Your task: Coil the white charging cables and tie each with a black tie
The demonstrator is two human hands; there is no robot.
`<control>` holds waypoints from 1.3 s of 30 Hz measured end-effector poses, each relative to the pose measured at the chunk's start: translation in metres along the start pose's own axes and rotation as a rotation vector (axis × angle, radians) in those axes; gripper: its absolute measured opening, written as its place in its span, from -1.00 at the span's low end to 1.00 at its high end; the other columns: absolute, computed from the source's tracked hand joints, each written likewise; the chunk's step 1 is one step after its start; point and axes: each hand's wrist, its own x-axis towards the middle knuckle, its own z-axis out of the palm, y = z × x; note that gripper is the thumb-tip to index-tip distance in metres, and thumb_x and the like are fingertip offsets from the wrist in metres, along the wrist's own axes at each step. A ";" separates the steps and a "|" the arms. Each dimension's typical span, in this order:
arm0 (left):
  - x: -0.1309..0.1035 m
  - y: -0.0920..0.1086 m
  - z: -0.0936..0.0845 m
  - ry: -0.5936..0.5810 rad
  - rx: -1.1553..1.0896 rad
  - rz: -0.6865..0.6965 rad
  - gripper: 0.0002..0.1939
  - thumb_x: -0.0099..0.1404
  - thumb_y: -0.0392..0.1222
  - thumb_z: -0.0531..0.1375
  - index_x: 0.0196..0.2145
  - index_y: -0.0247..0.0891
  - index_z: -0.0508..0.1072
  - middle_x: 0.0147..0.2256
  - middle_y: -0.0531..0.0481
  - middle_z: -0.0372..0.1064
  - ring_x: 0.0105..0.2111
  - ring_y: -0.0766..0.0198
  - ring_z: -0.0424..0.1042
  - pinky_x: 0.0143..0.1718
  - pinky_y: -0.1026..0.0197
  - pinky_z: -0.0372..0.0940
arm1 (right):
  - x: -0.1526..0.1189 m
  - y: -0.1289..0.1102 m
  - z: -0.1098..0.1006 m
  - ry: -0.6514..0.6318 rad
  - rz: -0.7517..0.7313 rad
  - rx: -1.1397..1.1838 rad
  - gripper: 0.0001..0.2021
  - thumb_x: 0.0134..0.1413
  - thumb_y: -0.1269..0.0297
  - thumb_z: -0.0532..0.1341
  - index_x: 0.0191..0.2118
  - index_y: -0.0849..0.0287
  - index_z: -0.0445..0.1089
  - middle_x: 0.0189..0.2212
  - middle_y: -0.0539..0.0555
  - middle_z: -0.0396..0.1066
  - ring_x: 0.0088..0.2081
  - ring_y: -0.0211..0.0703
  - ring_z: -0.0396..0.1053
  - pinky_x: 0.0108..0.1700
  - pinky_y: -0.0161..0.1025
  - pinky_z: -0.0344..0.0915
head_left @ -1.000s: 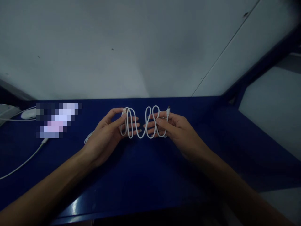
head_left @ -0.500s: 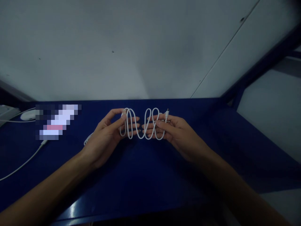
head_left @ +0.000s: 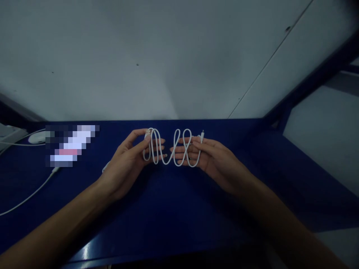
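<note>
White cable (head_left: 167,163): one, thin, in loose upright loops, held between two bare hands over the blue table; its middle dips in a single curve across the gap between the fingertips.

Left hand (head_left: 123,160): thumb and forefinger clamped on the cable beside its flat metal-ended plug (head_left: 148,132); the other fingers extend behind the loops, slightly apart.

Right hand (head_left: 214,157): thumb pressed over the loops against the fingers, which lie stretched behind them with narrow gaps; the small plug (head_left: 202,133) at this end points up, just above the forefinger.

Blue table (head_left: 174,220): glossy, with a bright reflection near its front edge.

Device (head_left: 74,145): one, bright, blurred out by large pixels, lying left of the left hand and well apart from it; a second white cable (head_left: 39,192) runs from its lower end.

Rounded white object (head_left: 36,138): one, beside the device, partly hidden by the blur.

White piece (head_left: 106,167): one, mostly hidden behind the left hand; kind cannot be told.

Grey panel (head_left: 157,45): upright, behind the table.
</note>
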 end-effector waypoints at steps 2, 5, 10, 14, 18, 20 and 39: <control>0.000 -0.001 0.000 0.005 -0.003 -0.001 -0.83 0.44 -0.17 0.39 -0.04 -0.15 0.56 -0.09 -0.12 0.63 -0.06 0.08 0.62 0.07 -0.05 0.51 | 0.000 0.000 -0.001 -0.009 -0.006 0.000 -0.76 0.49 0.18 0.20 0.01 0.14 0.59 -0.01 0.24 0.66 0.03 0.07 0.65 0.16 0.04 0.56; 0.000 -0.002 0.000 0.005 -0.009 -0.001 -0.83 0.44 -0.18 0.39 -0.04 -0.17 0.56 -0.08 -0.14 0.63 -0.05 0.05 0.63 0.09 -0.09 0.52 | 0.001 -0.001 -0.002 -0.054 -0.012 0.001 -0.73 0.50 0.13 0.20 0.01 0.14 0.60 0.03 0.23 0.65 0.07 0.10 0.62 0.23 0.08 0.51; -0.001 -0.006 0.001 -0.009 -0.020 -0.018 -0.85 0.47 -0.23 0.35 -0.03 -0.18 0.56 0.02 -0.18 0.61 0.06 -0.02 0.60 0.09 -0.10 0.52 | -0.001 -0.001 0.002 -0.118 -0.011 0.023 -0.69 0.49 0.05 0.21 0.00 0.13 0.62 0.10 0.22 0.63 0.16 0.13 0.57 0.33 0.12 0.41; -0.004 -0.009 0.005 -0.053 -0.022 -0.047 -0.84 0.48 -0.22 0.34 0.00 -0.14 0.57 0.06 -0.15 0.59 0.04 0.02 0.61 0.08 -0.03 0.52 | -0.003 0.002 0.008 -0.115 -0.017 0.032 -0.62 0.52 -0.02 0.17 0.03 0.13 0.62 0.10 0.22 0.61 0.13 0.11 0.57 0.32 0.12 0.41; -0.008 -0.011 0.012 -0.075 -0.016 -0.110 -0.81 0.50 -0.21 0.32 0.04 -0.12 0.57 0.06 -0.15 0.59 0.02 0.04 0.62 0.07 0.01 0.51 | -0.005 0.005 0.015 -0.116 -0.038 -0.055 -0.60 0.54 -0.05 0.13 0.00 0.09 0.62 0.04 0.19 0.61 0.06 0.05 0.57 0.22 0.05 0.46; -0.010 -0.012 0.013 -0.072 -0.011 -0.127 -0.79 0.51 -0.20 0.31 0.07 -0.10 0.57 0.05 -0.14 0.60 -0.01 0.05 0.63 0.06 0.01 0.50 | -0.007 0.006 0.018 -0.141 -0.059 -0.136 -0.60 0.55 -0.05 0.11 0.00 0.05 0.62 0.00 0.16 0.61 0.02 0.02 0.55 0.18 0.02 0.45; -0.018 -0.016 0.016 -0.252 0.089 -0.270 -0.62 0.60 -0.04 0.17 0.29 -0.10 0.44 -0.14 -0.15 0.58 -0.29 0.12 0.66 -0.14 0.00 0.60 | -0.008 0.004 0.012 -0.200 -0.067 -0.367 -0.77 0.44 0.08 0.31 -0.02 0.11 0.56 -0.32 -0.03 0.45 -0.52 -0.39 0.16 -0.51 -0.34 0.10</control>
